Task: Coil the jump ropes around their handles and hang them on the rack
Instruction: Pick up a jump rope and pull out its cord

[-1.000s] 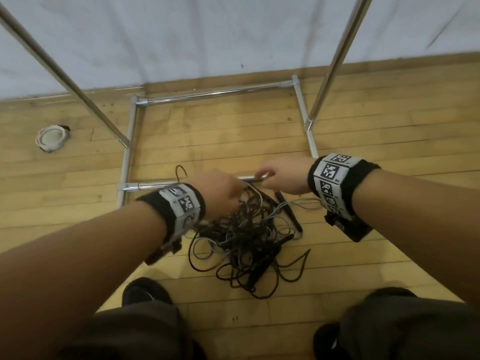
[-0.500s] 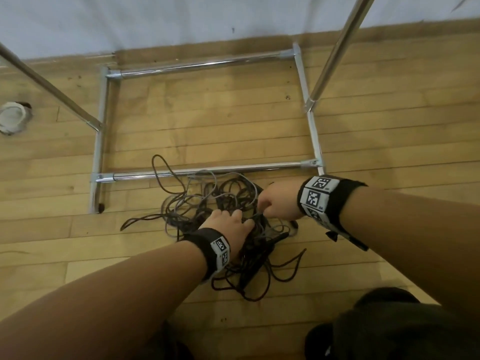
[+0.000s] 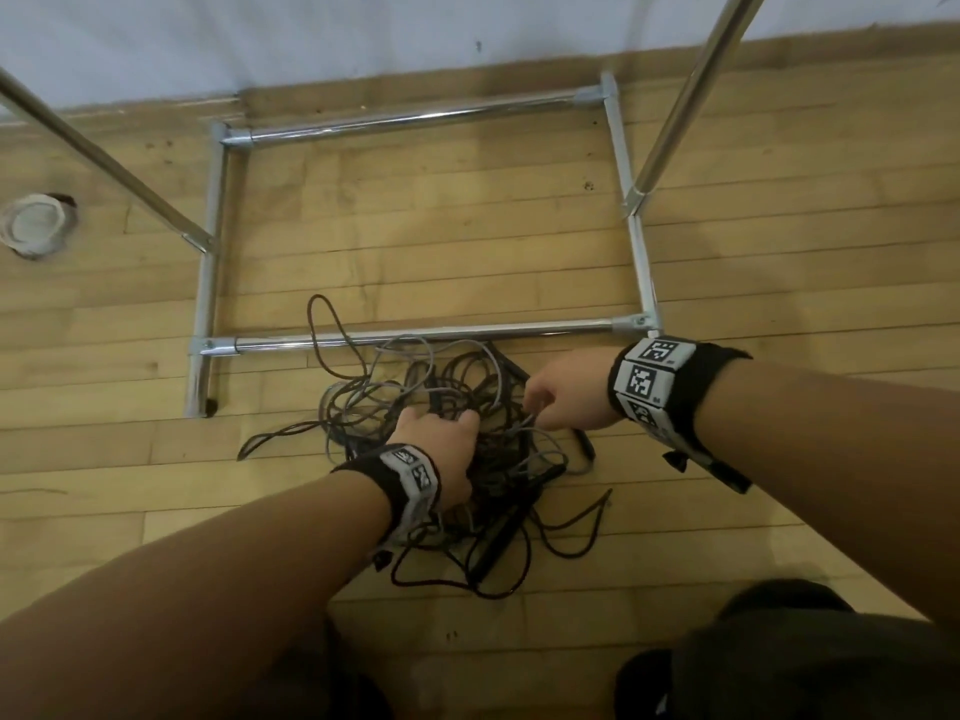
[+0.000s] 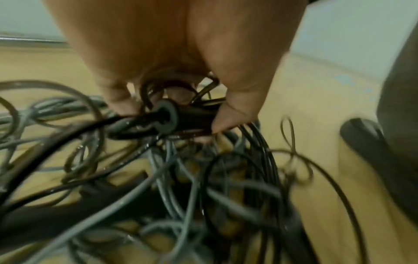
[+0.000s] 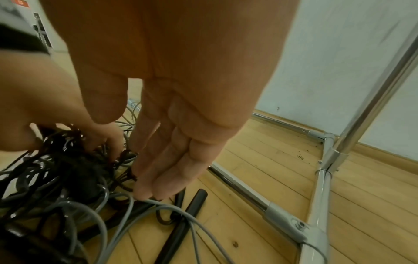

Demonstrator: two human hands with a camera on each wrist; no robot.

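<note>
A tangle of black and grey jump ropes (image 3: 457, 407) lies on the wooden floor, just in front of the chrome rack's front base bar (image 3: 415, 332). My left hand (image 3: 447, 433) is sunk into the middle of the pile. In the left wrist view, my left hand (image 4: 174, 114) grips the end of a black handle (image 4: 192, 119) between thumb and fingers. My right hand (image 3: 540, 402) reaches into the pile's right side. Its fingers (image 5: 144, 189) are straight, tips touching a grey rope (image 5: 158, 203), with the thumb held apart. Another black handle (image 3: 498, 537) lies in the pile.
The rack's two slanted uprights (image 3: 675, 111) rise at left and right from its rectangular base. Two loose black handles (image 5: 192, 205) lie beside the front bar. A white coiled object (image 3: 34, 226) sits on the floor far left. My knee (image 3: 805, 662) and shoe are at bottom right.
Both hands have come down from the rack's front bar into the rope pile. The left hand has taken hold of a black handle, and the ropes have spread leftwards.
</note>
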